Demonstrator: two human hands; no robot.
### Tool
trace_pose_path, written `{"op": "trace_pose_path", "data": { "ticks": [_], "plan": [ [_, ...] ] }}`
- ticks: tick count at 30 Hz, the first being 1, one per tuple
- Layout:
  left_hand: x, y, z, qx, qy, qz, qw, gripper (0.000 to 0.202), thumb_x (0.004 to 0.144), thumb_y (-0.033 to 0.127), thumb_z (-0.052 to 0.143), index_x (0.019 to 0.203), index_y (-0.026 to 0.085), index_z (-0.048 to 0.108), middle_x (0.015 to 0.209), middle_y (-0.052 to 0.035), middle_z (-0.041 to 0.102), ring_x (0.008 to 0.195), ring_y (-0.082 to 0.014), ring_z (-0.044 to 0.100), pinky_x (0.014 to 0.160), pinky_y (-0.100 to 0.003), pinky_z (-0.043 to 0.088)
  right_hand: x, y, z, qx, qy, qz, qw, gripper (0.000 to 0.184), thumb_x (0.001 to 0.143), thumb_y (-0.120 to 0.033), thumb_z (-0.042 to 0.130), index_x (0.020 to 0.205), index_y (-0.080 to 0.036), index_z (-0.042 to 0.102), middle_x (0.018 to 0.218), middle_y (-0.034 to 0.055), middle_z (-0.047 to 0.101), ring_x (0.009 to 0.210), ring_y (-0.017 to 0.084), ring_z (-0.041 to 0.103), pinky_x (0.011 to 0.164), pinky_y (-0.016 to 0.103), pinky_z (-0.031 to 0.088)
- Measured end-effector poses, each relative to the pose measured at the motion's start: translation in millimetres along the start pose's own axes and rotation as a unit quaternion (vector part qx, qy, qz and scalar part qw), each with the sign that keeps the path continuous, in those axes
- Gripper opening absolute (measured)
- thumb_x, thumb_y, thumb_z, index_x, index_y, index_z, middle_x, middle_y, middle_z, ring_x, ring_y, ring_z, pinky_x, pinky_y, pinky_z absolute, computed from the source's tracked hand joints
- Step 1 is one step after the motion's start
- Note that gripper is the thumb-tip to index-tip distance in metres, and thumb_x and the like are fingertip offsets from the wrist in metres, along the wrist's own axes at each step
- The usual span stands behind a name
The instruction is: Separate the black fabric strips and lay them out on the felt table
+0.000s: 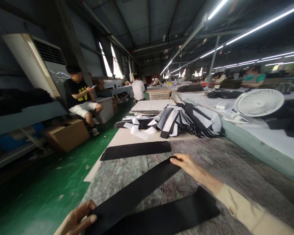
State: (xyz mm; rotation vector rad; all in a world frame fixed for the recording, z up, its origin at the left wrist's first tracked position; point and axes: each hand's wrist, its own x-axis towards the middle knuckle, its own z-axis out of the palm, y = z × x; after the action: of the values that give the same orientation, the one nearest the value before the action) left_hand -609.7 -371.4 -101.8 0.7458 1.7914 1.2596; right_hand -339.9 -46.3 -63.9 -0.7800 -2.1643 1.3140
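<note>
A long black fabric strip [139, 189] stretches diagonally between my two hands above the table. My left hand [78, 219] pinches its near end at the lower left. At the far end, my right hand [182, 162] grips a corner between thumb and fingers. Below it, a second black strip [171, 213] lies on the mottled grey table [225, 160], partly covered by the held one. Farther back, another black strip [137, 150] rests flat near the table's far edge.
Beyond lies a fanned heap of black and white strips [186, 120]. A white fan [259, 102] stands on the right-hand table. On the left, a seated person [79, 94] holds a phone near a cardboard box [66, 133] on the green floor [56, 182].
</note>
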Motion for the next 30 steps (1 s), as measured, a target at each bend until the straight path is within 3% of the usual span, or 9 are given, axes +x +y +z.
{"op": "trace_pose_path", "data": {
  "ticks": [5,10,14,19,23,26,30],
  "plan": [
    [16,-10,-41.7,0.127,-0.071,0.045,0.988,0.035,0.067,0.048,0.070,0.083,0.017,0.070,0.083,-0.0062,0.068,0.083,-0.0262,0.060,0.077,-0.032,0.047,23,17,1,0.029,0.012,0.049,0.998,0.037,0.074,-0.051,0.060,0.074,-0.015,0.062,0.066,0.0007,0.058,0.064,0.015,0.052,0.059,0.025,0.037],
    [52,-31,-77.8,0.213,-0.068,0.043,0.974,0.036,0.071,0.053,0.064,0.073,0.017,0.066,0.072,-0.0026,0.063,0.071,-0.0204,0.056,0.064,-0.027,0.044,50,48,-9,-0.004,0.037,0.101,0.994,0.036,0.072,-0.051,0.057,0.074,-0.015,0.062,0.068,0.0034,0.062,0.067,0.018,0.057,0.057,0.026,0.042],
    [94,-26,-84.5,0.198,0.013,0.043,0.979,0.044,0.062,0.060,0.067,0.063,0.016,0.061,0.057,0.0003,0.055,0.057,-0.0152,0.051,0.051,-0.024,0.038,73,70,-12,-0.057,0.052,0.121,0.990,0.029,0.074,-0.044,0.054,0.072,-0.016,0.063,0.068,0.0037,0.064,0.070,0.020,0.060,0.056,0.026,0.043],
    [146,1,-67.7,0.071,0.212,0.043,0.974,0.053,0.049,0.062,0.070,0.069,0.014,0.061,0.048,0.0058,0.046,0.044,-0.0098,0.043,0.042,-0.022,0.030,110,92,-11,-0.160,0.083,0.114,0.977,0.017,0.072,-0.032,0.056,0.065,-0.018,0.062,0.064,0.0020,0.064,0.073,0.021,0.061,0.062,0.027,0.040],
    [187,6,-60.2,0.069,0.295,0.031,0.953,0.044,0.064,0.053,0.066,0.078,0.012,0.063,0.052,0.0046,0.050,0.048,-0.0098,0.048,0.047,-0.023,0.037,131,104,-9,-0.212,0.100,0.109,0.966,0.014,0.074,-0.029,0.056,0.077,-0.018,0.065,0.081,0.0050,0.070,0.082,0.023,0.063,0.068,0.029,0.041],
    [209,0,-59.6,0.094,0.348,0.000,0.933,0.034,0.081,0.045,0.058,0.088,0.012,0.063,0.067,0.0011,0.059,0.059,-0.0113,0.055,0.058,-0.026,0.046,137,113,-8,-0.241,0.094,0.103,0.960,0.017,0.079,-0.030,0.052,0.078,-0.020,0.065,0.082,0.0046,0.071,0.081,0.023,0.064,0.067,0.029,0.042],
    [223,-7,-61.4,0.138,0.392,-0.044,0.909,0.030,0.085,0.042,0.057,0.094,0.014,0.062,0.090,-0.0032,0.064,0.084,-0.0164,0.061,0.078,-0.036,0.050,140,124,-4,-0.273,0.100,0.106,0.951,0.019,0.081,-0.033,0.053,0.088,-0.023,0.067,0.091,0.0037,0.071,0.088,0.025,0.064,0.069,0.031,0.043]
  ]
}}
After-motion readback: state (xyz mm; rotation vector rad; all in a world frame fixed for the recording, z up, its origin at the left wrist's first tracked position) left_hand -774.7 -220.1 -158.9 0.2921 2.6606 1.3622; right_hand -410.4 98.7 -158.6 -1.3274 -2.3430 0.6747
